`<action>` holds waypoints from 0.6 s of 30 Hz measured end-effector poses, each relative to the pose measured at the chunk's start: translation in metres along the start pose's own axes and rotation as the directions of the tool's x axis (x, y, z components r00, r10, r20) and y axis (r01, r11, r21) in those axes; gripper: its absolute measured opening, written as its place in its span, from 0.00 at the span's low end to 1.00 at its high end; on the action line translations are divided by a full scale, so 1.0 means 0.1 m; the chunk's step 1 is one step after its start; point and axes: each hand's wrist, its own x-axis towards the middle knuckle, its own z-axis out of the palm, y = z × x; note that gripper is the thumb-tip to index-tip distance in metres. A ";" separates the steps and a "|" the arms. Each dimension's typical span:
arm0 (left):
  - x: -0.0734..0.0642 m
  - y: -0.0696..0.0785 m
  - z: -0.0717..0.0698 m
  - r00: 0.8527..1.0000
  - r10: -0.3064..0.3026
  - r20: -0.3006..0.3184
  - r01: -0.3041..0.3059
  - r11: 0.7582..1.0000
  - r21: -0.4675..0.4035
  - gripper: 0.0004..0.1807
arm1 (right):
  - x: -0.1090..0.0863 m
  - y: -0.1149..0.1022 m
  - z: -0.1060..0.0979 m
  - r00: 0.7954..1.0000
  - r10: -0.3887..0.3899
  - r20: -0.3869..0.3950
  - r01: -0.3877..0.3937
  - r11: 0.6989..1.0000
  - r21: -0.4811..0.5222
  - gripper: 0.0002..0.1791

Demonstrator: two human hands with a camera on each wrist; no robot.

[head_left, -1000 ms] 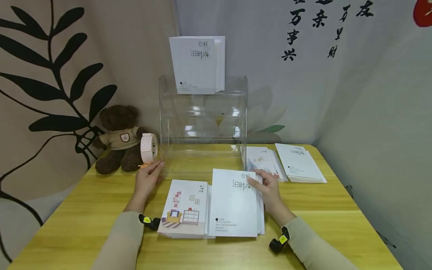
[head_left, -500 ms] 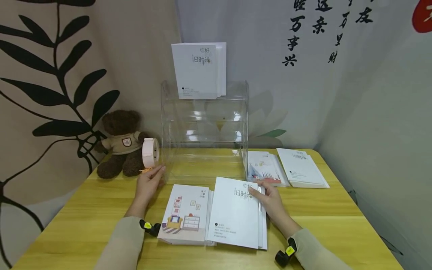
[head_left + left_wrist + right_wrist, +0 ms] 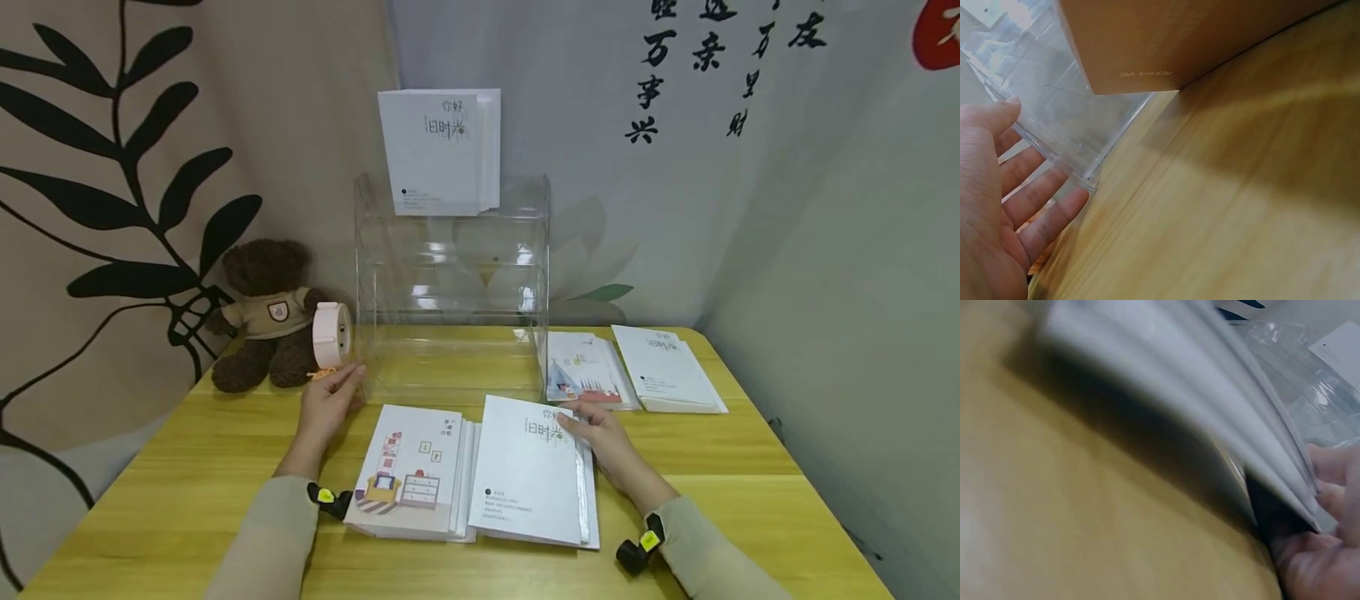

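My right hand grips a small stack of white books by its upper right corner, thumb on the front cover. In the right wrist view the stack is tilted, its near side raised over a dark shadow on the table. A second stack of books, with a furniture drawing on its cover, lies just left of it. My left hand has its fingers extended against the lower left front corner of a clear tiered rack. The left wrist view shows those fingers along the rack's edge.
More white books stand in the rack's top tier. Two further book stacks lie right of the rack, one with a coloured drawing, one plain white. A teddy bear and a pale pink round object sit at the left.
The white stack in my right hand has shifted slightly right, and its lower end has swung rightward, widening the gap to the left stack. My left hand stays at the rack's corner.
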 end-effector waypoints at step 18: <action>0.00 0.03 -0.01 0.999 -0.039 0.024 0.040 0.999 -0.010 0.36 | -0.01 0.06 0.07 0.984 -0.172 -0.042 0.145 0.920 -0.365 0.15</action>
